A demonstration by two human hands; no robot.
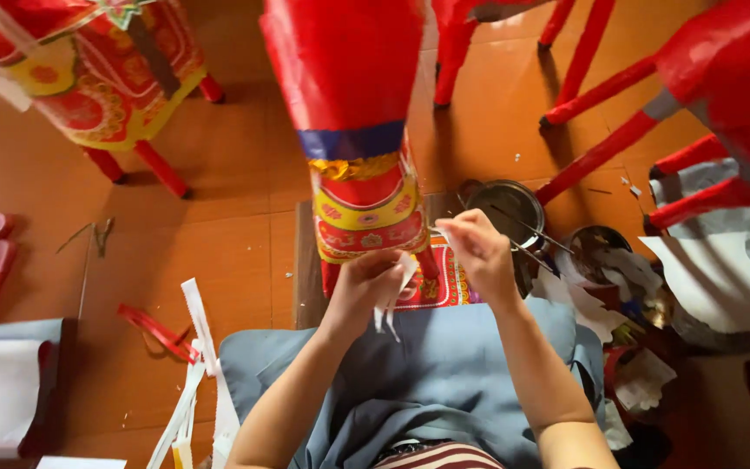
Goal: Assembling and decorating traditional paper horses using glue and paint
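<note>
over my lap, where the grey-blue cloth [427,373] covers my knees, both my hands meet in front of a tall paper figure. my left hand [366,291] is pinched shut on a small white paper strip [395,300], whose loose ends hang down toward my lap, so its long axis runs roughly up and down. my right hand [482,252] is curled closed just beside it, fingertips pinching what looks like the top end of the same white paper, though the blur keeps me from being sure. the strip lies between the two hands, closer to the left one, and the figure's lower edge is straight ahead of it, almost touching. that red paper figure [353,113] rises away from me, with a blue band and gold and patterned trim near its base, standing on a low board [305,260] on the orange floor [236,174]. near the board's right edge sits a metal bowl [507,208] with thin sticks across it. white paper strips [197,382] and a red ribbon [160,332] lie on the floor to my left. farther off stand other red paper figures [97,69] on red legs.
</note>
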